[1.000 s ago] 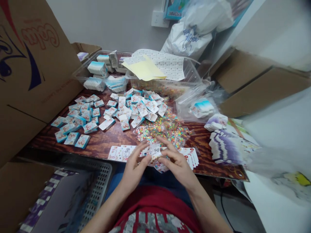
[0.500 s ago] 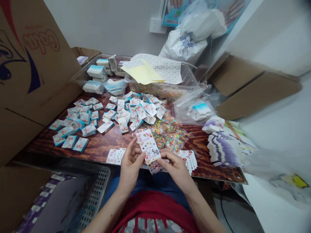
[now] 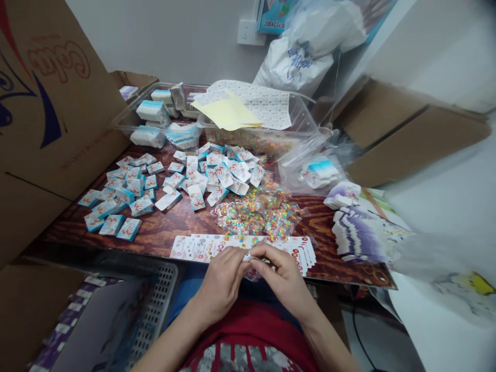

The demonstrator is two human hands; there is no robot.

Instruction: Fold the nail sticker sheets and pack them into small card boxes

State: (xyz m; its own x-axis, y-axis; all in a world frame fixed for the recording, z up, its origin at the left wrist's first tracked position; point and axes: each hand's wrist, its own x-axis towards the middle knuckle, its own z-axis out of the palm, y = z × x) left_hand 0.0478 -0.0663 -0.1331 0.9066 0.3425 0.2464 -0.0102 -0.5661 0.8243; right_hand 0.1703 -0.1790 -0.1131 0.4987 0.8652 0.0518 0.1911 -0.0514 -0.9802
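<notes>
My left hand (image 3: 223, 273) and my right hand (image 3: 279, 268) meet at the table's front edge. Between their fingertips they pinch a nail sticker sheet (image 3: 251, 275), now mostly hidden; only a white edge and a patterned bit show. It looks folded or bent. Just behind my hands lies a row of overlapping white sticker sheets (image 3: 184, 248), fanned out on the right. Beyond that is a heap of small clear bags with colourful pieces (image 3: 267, 209). Many small white-and-blue boxes (image 3: 135, 206) printed with red hands spread over the left and middle.
Clear plastic bins (image 3: 127, 121) stand at the back, one topped by yellow paper (image 3: 225, 111). Purple-and-white flat cartons (image 3: 352, 232) are stacked at right. A large cardboard box (image 3: 77, 144) borders the left. Below it sits a grey basket (image 3: 158, 289).
The sticker sheet was held up flat and face visible; now it is lowered and mostly covered by my hands, which have come together. The row of sheets behind shows more.
</notes>
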